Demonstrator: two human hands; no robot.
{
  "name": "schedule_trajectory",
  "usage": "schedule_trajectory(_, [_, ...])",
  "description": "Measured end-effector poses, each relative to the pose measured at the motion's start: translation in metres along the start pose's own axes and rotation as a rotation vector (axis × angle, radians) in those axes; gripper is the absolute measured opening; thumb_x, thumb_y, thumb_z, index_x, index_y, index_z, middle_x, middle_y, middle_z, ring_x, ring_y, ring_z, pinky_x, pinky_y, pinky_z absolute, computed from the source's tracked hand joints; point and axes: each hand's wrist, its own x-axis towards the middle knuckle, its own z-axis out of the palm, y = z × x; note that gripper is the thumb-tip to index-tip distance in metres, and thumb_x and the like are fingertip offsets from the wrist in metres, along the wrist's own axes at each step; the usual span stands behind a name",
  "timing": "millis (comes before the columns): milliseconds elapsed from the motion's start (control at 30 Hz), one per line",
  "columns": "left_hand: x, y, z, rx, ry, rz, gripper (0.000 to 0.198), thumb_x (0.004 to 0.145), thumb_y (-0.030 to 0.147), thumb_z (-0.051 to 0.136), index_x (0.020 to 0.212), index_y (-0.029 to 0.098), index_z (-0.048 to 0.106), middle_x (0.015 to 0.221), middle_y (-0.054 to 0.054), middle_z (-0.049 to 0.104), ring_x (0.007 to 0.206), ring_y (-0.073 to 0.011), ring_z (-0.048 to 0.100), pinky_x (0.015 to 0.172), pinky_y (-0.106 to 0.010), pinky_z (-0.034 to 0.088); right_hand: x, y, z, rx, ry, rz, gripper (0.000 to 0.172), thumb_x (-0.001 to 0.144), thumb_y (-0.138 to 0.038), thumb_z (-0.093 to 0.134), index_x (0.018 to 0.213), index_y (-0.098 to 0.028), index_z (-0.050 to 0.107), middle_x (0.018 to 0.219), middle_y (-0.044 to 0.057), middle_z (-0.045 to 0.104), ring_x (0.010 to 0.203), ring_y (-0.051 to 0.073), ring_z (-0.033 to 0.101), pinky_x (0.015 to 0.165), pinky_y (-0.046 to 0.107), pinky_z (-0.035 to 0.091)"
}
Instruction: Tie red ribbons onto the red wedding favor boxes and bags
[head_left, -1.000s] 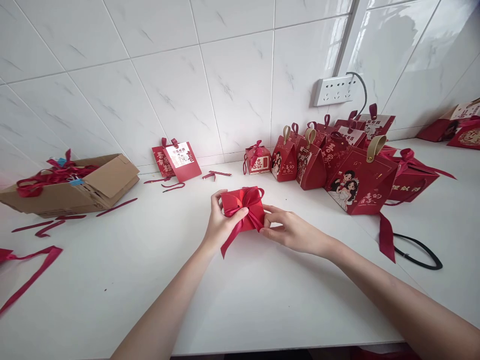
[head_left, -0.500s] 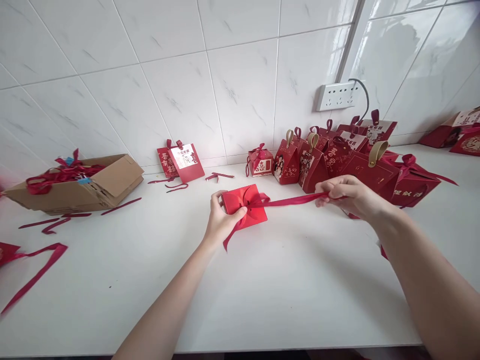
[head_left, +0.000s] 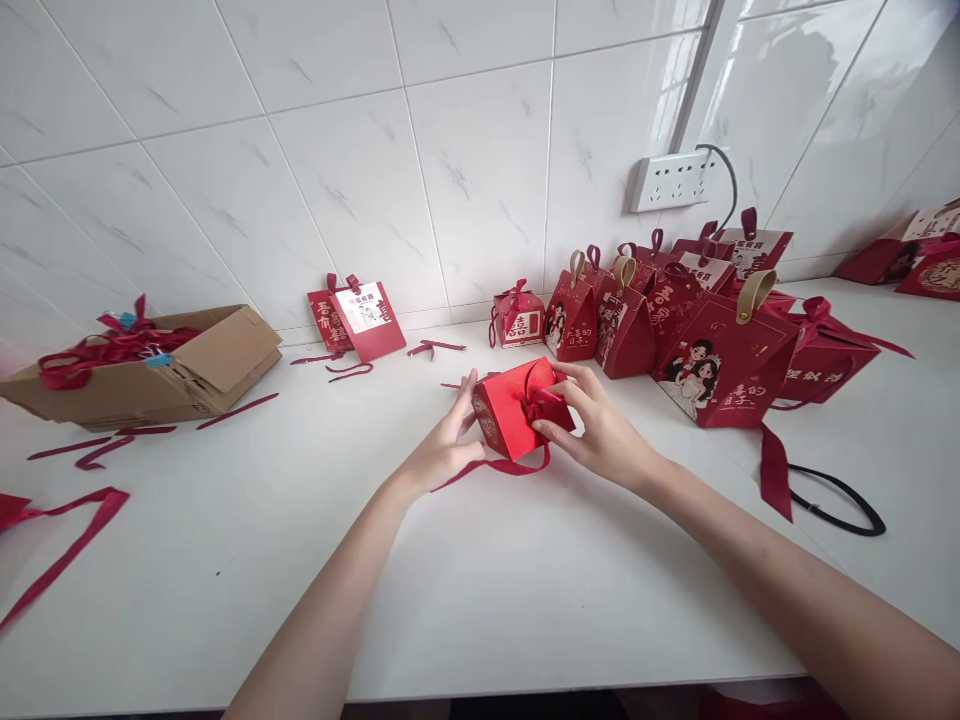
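Observation:
A small red gift box [head_left: 510, 410] stands on the white counter [head_left: 480, 580] between my two hands. My left hand [head_left: 442, 445] presses its fingers against the box's left side. On the box's top right, my right hand [head_left: 596, 420] pinches the dark red ribbon [head_left: 536, 405] knotted there. One loose ribbon end [head_left: 495, 468] trails along the counter below the box.
Several finished red gift boxes [head_left: 720, 365] stand at the back right under a wall socket [head_left: 667, 180]. A cardboard box [head_left: 150, 365] with ribbons sits at the left. Loose ribbons [head_left: 67, 540] lie near the left edge, and a black cord [head_left: 840, 500] lies at the right.
My right hand, which had pulled the ribbon out to the right, has come back onto the box. The box has turned and shifted a little right.

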Motion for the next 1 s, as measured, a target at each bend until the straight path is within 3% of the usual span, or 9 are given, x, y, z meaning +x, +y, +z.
schedule_trajectory(133, [0.001, 0.001, 0.000, -0.079, -0.080, -0.061, 0.063, 0.079, 0.038, 0.060, 0.137, 0.037, 0.035, 0.144, 0.000, 0.039, 0.131, -0.0268, 0.040, 0.099, -0.044, 0.046, 0.003, -0.008, -0.008, 0.233, 0.039, 0.215, 0.025, 0.085, -0.041, 0.050, 0.076, -0.021, 0.063, 0.105, 0.007, 0.061, 0.093, 0.022, 0.061, 0.075, 0.039, 0.058])
schedule_trajectory(300, [0.002, 0.003, 0.003, -0.004, -0.106, -0.048, 0.046, 0.083, 0.054, 0.048, 0.113, 0.021, 0.060, 0.113, -0.008, 0.064, 0.109, -0.0302, 0.058, 0.094, -0.044, 0.046, 0.010, -0.009, -0.019, 0.564, 0.110, 0.451, 0.029, 0.079, -0.044, 0.058, 0.081, -0.016, 0.061, 0.082, 0.006, 0.062, 0.070, 0.018, 0.063, 0.063, 0.035, 0.058])
schedule_trajectory(400, [0.002, 0.004, 0.002, 0.089, 0.040, -0.115, 0.048, 0.084, 0.056, 0.042, 0.104, 0.018, 0.063, 0.113, -0.009, 0.064, 0.112, -0.0322, 0.055, 0.093, -0.045, 0.045, 0.011, -0.004, -0.020, 0.435, 0.369, 0.477, 0.031, 0.075, -0.039, 0.063, 0.097, -0.020, 0.051, 0.095, 0.006, 0.058, 0.078, 0.018, 0.062, 0.070, 0.037, 0.056])
schedule_trajectory(467, [0.001, 0.006, 0.002, 0.092, 0.141, -0.028, 0.045, 0.082, 0.053, 0.047, 0.109, 0.019, 0.060, 0.124, -0.009, 0.058, 0.121, -0.0319, 0.047, 0.097, -0.044, 0.042, 0.009, -0.006, -0.022, 0.250, 0.458, 0.375, 0.029, 0.075, -0.034, 0.063, 0.099, -0.023, 0.050, 0.109, 0.008, 0.053, 0.097, 0.021, 0.059, 0.080, 0.040, 0.052])
schedule_trajectory(533, [-0.001, 0.009, 0.003, 0.051, 0.102, 0.117, 0.041, 0.082, 0.047, 0.050, 0.111, 0.020, 0.059, 0.132, -0.009, 0.053, 0.128, -0.0306, 0.041, 0.102, -0.043, 0.038, 0.006, -0.013, -0.025, 0.126, 0.357, 0.207, 0.012, 0.079, -0.032, 0.058, 0.085, -0.022, 0.056, 0.111, 0.008, 0.053, 0.108, 0.023, 0.054, 0.089, 0.041, 0.047])
schedule_trajectory(600, [-0.004, 0.011, 0.006, 0.049, -0.040, 0.215, 0.038, 0.082, 0.041, 0.053, 0.114, 0.021, 0.058, 0.137, -0.008, 0.048, 0.132, -0.0294, 0.036, 0.107, -0.043, 0.032, 0.002, -0.024, -0.026, 0.080, 0.133, 0.058, 0.015, 0.083, -0.030, 0.055, 0.071, -0.021, 0.058, 0.108, 0.008, 0.055, 0.110, 0.024, 0.053, 0.093, 0.042, 0.044])
schedule_trajectory(700, [-0.009, 0.013, 0.013, 0.130, -0.197, 0.234, 0.038, 0.082, 0.035, 0.054, 0.118, 0.023, 0.057, 0.144, -0.006, 0.039, 0.137, -0.0279, 0.029, 0.112, -0.041, 0.026, -0.003, -0.036, -0.024, 0.021, -0.156, -0.001, 0.010, 0.081, -0.028, 0.058, 0.074, -0.021, 0.062, 0.114, 0.008, 0.054, 0.109, 0.024, 0.054, 0.094, 0.042, 0.044])
schedule_trajectory(833, [-0.016, 0.017, 0.027, 0.210, -0.094, 0.190, 0.026, 0.084, 0.025, 0.047, 0.108, 0.022, 0.057, 0.137, -0.007, 0.045, 0.130, -0.0262, 0.038, 0.107, -0.043, 0.032, -0.004, -0.039, -0.018, -0.002, -0.268, 0.093, 0.010, 0.082, -0.029, 0.059, 0.088, -0.023, 0.064, 0.115, 0.007, 0.054, 0.102, 0.021, 0.059, 0.092, 0.039, 0.046])
schedule_trajectory(1000, [-0.026, 0.034, 0.040, 0.367, 0.004, 0.086, 0.013, 0.078, 0.017, 0.051, 0.091, 0.021, 0.051, 0.123, -0.006, 0.051, 0.118, -0.0241, 0.048, 0.099, -0.042, 0.040, -0.004, -0.041, -0.018, -0.021, -0.260, 0.119, 0.013, 0.085, -0.024, 0.055, 0.077, -0.022, 0.065, 0.110, 0.005, 0.058, 0.092, 0.017, 0.062, 0.085, 0.033, 0.049])
